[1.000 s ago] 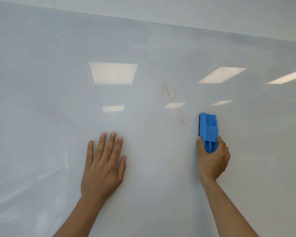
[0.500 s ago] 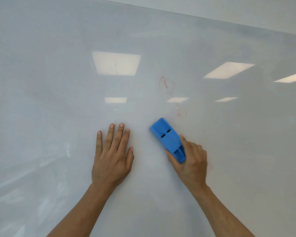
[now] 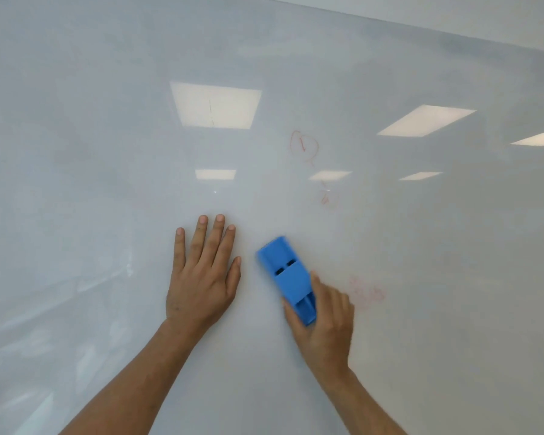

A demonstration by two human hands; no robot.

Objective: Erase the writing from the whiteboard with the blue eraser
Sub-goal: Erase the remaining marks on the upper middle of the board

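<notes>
The whiteboard (image 3: 107, 152) fills the head view. My right hand (image 3: 324, 321) grips the lower end of the blue eraser (image 3: 286, 271), which lies pressed on the board and tilts up to the left. Flat on the board just left of the eraser rests my left hand (image 3: 204, 277), fingers spread and holding nothing. Faint red writing remains: a circled mark (image 3: 303, 146) up and right of the eraser, a smaller mark (image 3: 328, 197) below it, and a pale smudge (image 3: 368, 291) right of my right hand.
Reflections of ceiling lights (image 3: 215, 105) glare on the glossy board. The board's top edge (image 3: 421, 20) runs across the upper right, with wall above it.
My right hand swept the eraser from the right down and leftward, tilting it from upright to slanted. The left hand stayed flat on the board. A red smudge has come into sight beside my right hand.
</notes>
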